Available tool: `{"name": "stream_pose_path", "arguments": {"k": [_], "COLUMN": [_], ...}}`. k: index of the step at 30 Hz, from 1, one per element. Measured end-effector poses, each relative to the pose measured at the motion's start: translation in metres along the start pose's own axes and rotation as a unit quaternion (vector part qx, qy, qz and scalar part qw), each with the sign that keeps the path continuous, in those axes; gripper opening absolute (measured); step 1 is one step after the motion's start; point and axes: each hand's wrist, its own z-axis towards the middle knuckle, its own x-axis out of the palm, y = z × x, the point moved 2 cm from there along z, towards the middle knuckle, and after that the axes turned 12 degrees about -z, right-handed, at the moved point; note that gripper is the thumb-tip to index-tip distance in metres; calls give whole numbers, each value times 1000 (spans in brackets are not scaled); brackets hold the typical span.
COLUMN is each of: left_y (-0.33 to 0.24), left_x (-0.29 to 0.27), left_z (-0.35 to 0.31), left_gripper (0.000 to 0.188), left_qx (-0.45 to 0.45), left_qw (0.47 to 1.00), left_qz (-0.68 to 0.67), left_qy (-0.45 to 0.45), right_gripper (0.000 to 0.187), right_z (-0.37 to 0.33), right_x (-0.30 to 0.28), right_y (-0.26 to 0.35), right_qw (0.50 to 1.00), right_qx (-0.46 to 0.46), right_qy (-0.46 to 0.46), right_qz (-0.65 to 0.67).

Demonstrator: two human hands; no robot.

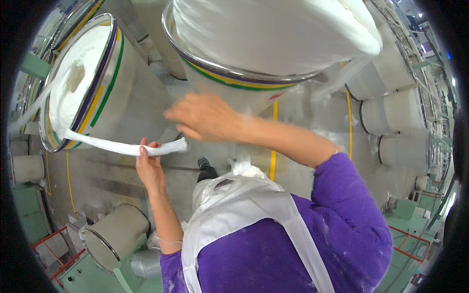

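White strand, one, lay over the left can's near rim: left grip pinched it, end-handling apparently in hand; right grip, blurred, I couldn't judge; next seemingly needed steady hold.

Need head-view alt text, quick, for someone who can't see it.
The left hand holds a white strand near its free end, the rest running to a striped drum at left; the blurred right hand is nearby. Another drum stands ahead.

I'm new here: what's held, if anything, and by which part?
The left hand holds a white strand near its loose end; the right hand is too blurred to tell.
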Motion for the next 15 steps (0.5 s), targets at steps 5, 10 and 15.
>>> {"name": "stream_pose_path", "arguments": {"k": [5, 10, 15], "left_y": [-13, -8, 4], "left_x": [-10, -30, -64], "left_z": [-14, -8, -12], "left_gripper": [44, 45, 43], "left_qx": [-2, -57, -98], "left_qw": [1000, 995, 986], "left_qz": [3, -38, -63], "left_qy": [31, 75, 122], "right_gripper": [30, 25, 24], "right_z": [-126, -206, -253], "right_x": [-10, -45, -63], "right_y": [-16, -149, -208], "right_qw": [935, 828, 591], "right_qx": [128, 228, 326], "right_qy": [296, 277, 561], "right_qz": [-147, -431, -480]}}
